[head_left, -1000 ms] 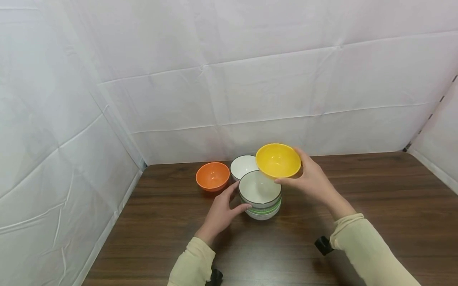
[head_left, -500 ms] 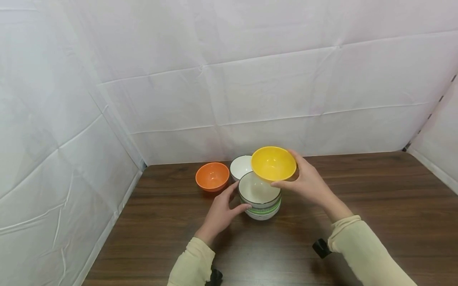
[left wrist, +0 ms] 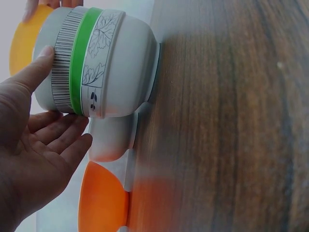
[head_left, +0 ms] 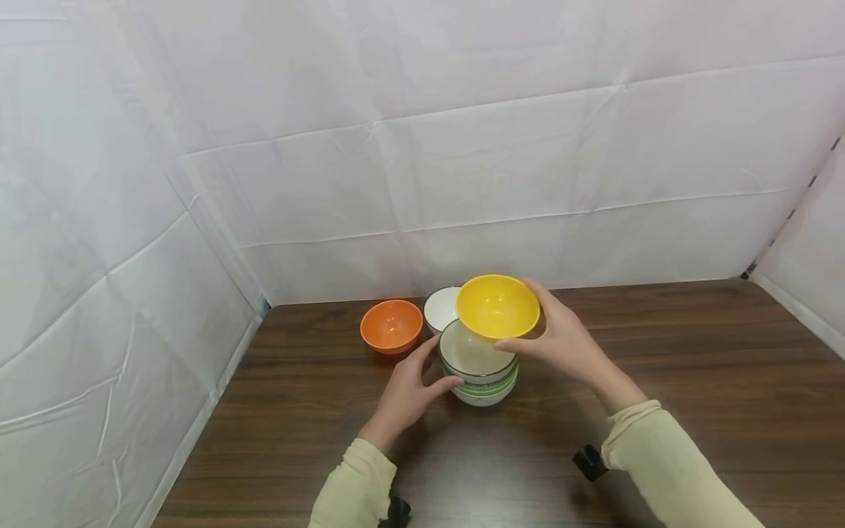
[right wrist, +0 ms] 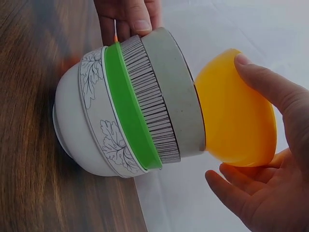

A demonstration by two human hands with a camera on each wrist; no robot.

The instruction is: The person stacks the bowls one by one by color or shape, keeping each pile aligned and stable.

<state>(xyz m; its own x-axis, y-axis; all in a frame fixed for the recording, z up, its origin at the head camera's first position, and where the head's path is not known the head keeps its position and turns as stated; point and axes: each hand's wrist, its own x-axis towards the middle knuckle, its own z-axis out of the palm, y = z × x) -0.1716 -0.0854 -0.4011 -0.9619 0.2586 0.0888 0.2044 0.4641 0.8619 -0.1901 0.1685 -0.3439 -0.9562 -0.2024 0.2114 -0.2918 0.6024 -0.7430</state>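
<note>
In the head view my right hand [head_left: 569,345] holds a yellow bowl [head_left: 497,304] by its side, thumb at the near rim. The bowl is above a nested stack, overlapping the back of its top bowl. On top is a pale grey bowl with a dark rim and vertical stripes [right wrist: 176,92]. Below it shows a bright green band [right wrist: 130,106], then a white bowl with leaf drawings [right wrist: 77,116] standing on the table. My left hand [head_left: 408,392] grips the stack from the left, thumb in front on the stripes, fingers round the other side.
An orange bowl [head_left: 392,326] stands left of the stack on the dark wooden table [head_left: 284,418]. Behind the stack is a white bowl with a dark rim [head_left: 441,308], partly hidden by the yellow one. White sheeting [head_left: 495,169] rises along the table's back edge.
My right hand has carried the yellow bowl leftward and slightly down, further over the stack. My left hand stays in place on the stack.
</note>
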